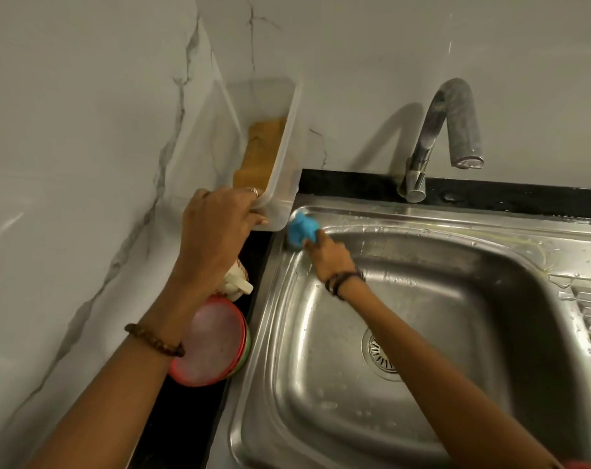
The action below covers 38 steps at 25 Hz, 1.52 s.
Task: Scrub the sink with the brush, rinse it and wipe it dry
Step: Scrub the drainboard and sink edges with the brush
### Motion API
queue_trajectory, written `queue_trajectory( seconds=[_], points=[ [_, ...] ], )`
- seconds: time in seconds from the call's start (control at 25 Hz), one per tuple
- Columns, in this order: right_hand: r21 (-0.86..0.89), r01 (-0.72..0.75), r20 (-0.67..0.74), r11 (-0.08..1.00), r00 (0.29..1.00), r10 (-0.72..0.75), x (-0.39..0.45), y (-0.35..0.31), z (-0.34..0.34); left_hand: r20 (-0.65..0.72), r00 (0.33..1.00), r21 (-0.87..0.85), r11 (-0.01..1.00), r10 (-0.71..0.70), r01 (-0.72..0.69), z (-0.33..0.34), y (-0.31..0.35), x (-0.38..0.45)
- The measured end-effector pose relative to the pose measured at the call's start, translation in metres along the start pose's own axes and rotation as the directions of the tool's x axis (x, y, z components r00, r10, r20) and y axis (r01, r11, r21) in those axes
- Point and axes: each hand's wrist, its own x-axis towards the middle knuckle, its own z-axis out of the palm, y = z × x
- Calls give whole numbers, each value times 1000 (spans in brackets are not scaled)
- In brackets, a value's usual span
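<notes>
Right hand (327, 253) grips the bright blue brush (302, 230) at the wet steel sink (422, 299)'s upper-left corner; left hand (219, 221) holds a tilted clear container (280, 184) at centre-left.

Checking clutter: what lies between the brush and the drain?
In the head view, only bare wet sink floor, crossed by the right hand, separates brush and drain.

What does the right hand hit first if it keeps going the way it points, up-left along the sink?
Probably the clear plastic container. The right hand holds the blue brush at the sink's back-left corner, and the left hand holds the container tilted just beyond. Depth between brush and container is unclear.
</notes>
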Motion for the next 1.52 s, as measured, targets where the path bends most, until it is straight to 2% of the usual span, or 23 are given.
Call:
queue_trajectory(
  seconds=[0.08,0.12,0.24,0.32,0.48,0.56,0.6,0.68,0.72,0.8,0.84,0.88,0.92,1.0,1.04,1.08,1.16,1.24,1.32,1.4,1.44,1.52],
  points=[
    [-25,-59,-125,998,991,55,24,-13,-11,1,1000,-24,1000,-11,11,-4,0,4],
    [5,-81,-139,997,987,81,27,-20,-6,1,1000,-18,1000,-1,1,-4,-1,4],
    [71,-35,-66,997,997,40,-5,-22,34,18,997,21,997,74,-74,0,-4,-4],
    [95,-14,3,995,1000,14,-19,-15,34,-8,994,38,994,106,-106,2,-6,-4],
    [-92,8,-83,996,996,-16,19,4,-24,39,998,28,999,39,-40,12,-3,3],
    [-214,-10,-185,977,982,-31,10,32,-43,70,997,17,1000,8,-9,22,-1,2],
    [-238,-70,-264,969,964,5,-1,53,-54,83,997,6,1000,-2,2,28,-2,1],
    [-117,-260,-453,959,873,181,-29,91,-83,122,992,-9,1000,-14,15,40,-3,-4],
    [8,-355,-531,935,790,305,-38,106,-101,147,989,-11,1000,-20,22,45,-4,-7],
    [247,-443,-596,862,632,496,-39,120,-118,200,979,-42,998,-27,37,54,-6,-8],
    [299,-451,-586,841,609,535,-33,118,-113,233,972,-71,997,-26,44,58,-8,-7],
    [295,-446,-555,845,640,531,-28,109,-99,282,959,-99,993,-30,61,61,-8,-4],
    [265,-407,-503,874,715,485,-22,93,-80,330,943,-118,990,-34,77,61,-7,-1],
    [180,-237,-312,955,907,284,-11,58,-40,377,924,-49,995,-61,86,64,-8,1],
    [118,-144,-210,983,963,167,-8,43,-28,347,933,35,996,-89,82,67,-7,-2],
    [45,-99,-144,994,984,104,-4,35,-24,296,951,111,992,-92,61,72,-6,-7],
    [-57,-141,-200,988,971,128,-2,39,-43,68,998,183,983,-2,-10,83,6,-22],
    [-18,-293,-349,956,898,269,-15,66,-85,-57,982,168,972,178,-167,93,29,-33],
    [65,-459,-475,886,767,432,-33,103,-137,6,939,127,931,343,-341,106,52,-37],
    [121,-563,-528,818,661,533,-44,119,-173,94,915,128,906,393,-403,118,69,-27],
    [128,-565,-527,815,658,538,-39,118,-178,142,920,102,919,365,-381,125,74,-17],
    [114,-489,-470,865,740,481,-22,102,-157,293,916,-8,958,275,-286,145,77,6]
  ],
)
